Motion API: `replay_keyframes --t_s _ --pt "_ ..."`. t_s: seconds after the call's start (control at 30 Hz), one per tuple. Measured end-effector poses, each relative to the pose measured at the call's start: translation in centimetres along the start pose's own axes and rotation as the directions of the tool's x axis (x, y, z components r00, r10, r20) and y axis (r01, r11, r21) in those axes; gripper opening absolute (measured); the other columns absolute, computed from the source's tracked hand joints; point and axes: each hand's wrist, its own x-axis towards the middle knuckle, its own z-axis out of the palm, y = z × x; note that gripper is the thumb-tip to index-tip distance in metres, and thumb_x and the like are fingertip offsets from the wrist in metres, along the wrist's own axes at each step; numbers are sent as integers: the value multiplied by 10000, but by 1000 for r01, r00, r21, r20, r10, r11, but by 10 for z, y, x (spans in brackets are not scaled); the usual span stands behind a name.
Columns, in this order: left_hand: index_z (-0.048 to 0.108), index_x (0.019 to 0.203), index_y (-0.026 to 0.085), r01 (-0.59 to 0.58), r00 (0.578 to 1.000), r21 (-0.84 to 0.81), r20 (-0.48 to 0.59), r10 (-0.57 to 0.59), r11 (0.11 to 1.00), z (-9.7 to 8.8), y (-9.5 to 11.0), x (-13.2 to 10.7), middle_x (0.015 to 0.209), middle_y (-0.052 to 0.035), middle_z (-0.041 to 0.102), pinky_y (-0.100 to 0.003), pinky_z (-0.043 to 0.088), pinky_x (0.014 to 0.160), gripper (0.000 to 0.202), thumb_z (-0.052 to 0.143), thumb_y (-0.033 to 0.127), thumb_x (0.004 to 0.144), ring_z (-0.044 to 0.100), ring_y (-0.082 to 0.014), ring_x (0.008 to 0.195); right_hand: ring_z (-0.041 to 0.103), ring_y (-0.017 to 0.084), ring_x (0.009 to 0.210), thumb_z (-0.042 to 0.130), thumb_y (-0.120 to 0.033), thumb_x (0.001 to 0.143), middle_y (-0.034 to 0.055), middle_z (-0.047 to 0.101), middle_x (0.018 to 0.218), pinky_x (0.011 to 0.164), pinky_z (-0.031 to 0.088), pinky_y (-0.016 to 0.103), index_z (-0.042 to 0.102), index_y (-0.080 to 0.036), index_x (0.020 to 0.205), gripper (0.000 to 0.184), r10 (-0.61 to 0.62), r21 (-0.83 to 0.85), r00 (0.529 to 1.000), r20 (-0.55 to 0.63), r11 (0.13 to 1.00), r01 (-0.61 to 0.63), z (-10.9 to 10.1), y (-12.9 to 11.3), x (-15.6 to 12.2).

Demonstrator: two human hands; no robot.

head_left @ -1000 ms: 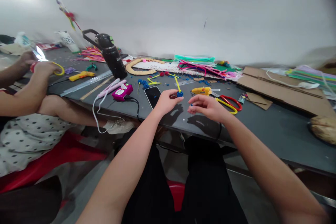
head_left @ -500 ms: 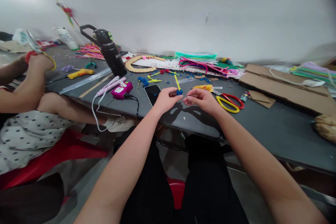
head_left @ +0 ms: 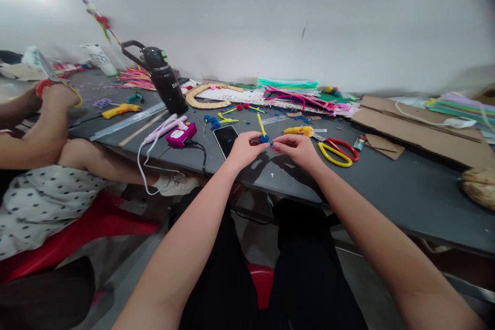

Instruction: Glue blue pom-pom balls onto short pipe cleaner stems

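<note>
My left hand (head_left: 244,151) is closed around a fuzzy blue ball (head_left: 264,138) with a yellow pipe-cleaner stem (head_left: 261,124) sticking up from it. Close beside it, my right hand (head_left: 297,147) pinches a small blue bit (head_left: 271,143) between thumb and fingers, almost touching the ball. Under the left wrist lies a black phone (head_left: 225,139). A yellow glue gun (head_left: 299,130) sits just beyond the right hand, with scissors (head_left: 338,150) with red and yellow handles to its right.
Behind lie pink pipe cleaners (head_left: 301,98), blue scraps and a tan curved piece (head_left: 197,98). A black bottle (head_left: 166,82) and a magenta box (head_left: 181,134) with cords stand left. Cardboard (head_left: 425,126) lies right. Another person's arm (head_left: 54,118) rests at far left.
My right fingers have closed into a pinch and come nearer the blue ball. My left hand keeps its hold. The view has shifted slightly.
</note>
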Motion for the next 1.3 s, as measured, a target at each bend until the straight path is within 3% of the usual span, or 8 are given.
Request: replay_keyframes --t_s 0.2,0.47,0.73,1.07,1.3 --pt "710 871 134 -4 1000 -58 26 6 998 3 0 0 835 -61 708 -296 498 736 259 746 322 697 635 -174 772 662 184 723 732 -459 740 36 706 767 739 552 338 725 -193 863 293 -106 -99 993 -50 990 101 1 1 0" --pt "681 860 128 12 1000 -86 -27 -15 996 6 -2 2 806 -46 682 -316 512 755 297 762 347 677 629 -172 772 592 150 610 697 -486 756 25 663 716 603 509 295 695 -185 817 307 -76 -223 997 -27 973 68 4 -4 -3" --pt "696 956 120 67 997 -232 -13 -72 970 8 3 1 860 -66 700 -347 537 805 345 786 239 645 651 -165 778 564 152 626 661 -513 781 20 631 720 602 523 302 684 -197 841 322 -106 -199 994 -36 975 97 4 0 -3" --pt "696 992 101 88 994 -228 -40 -99 970 6 3 2 915 -98 717 -365 532 843 404 805 238 628 662 -181 824 594 159 650 662 -450 790 35 679 760 623 498 300 690 -184 819 269 -129 -300 992 -9 946 120 5 -5 -5" --pt "700 936 115 107 994 -270 15 -107 957 6 8 -1 895 -87 726 -351 539 807 346 804 231 626 660 -169 776 581 153 653 662 -496 787 33 664 780 609 489 289 676 -186 860 318 -160 -220 981 -107 966 133 1 -1 -3"
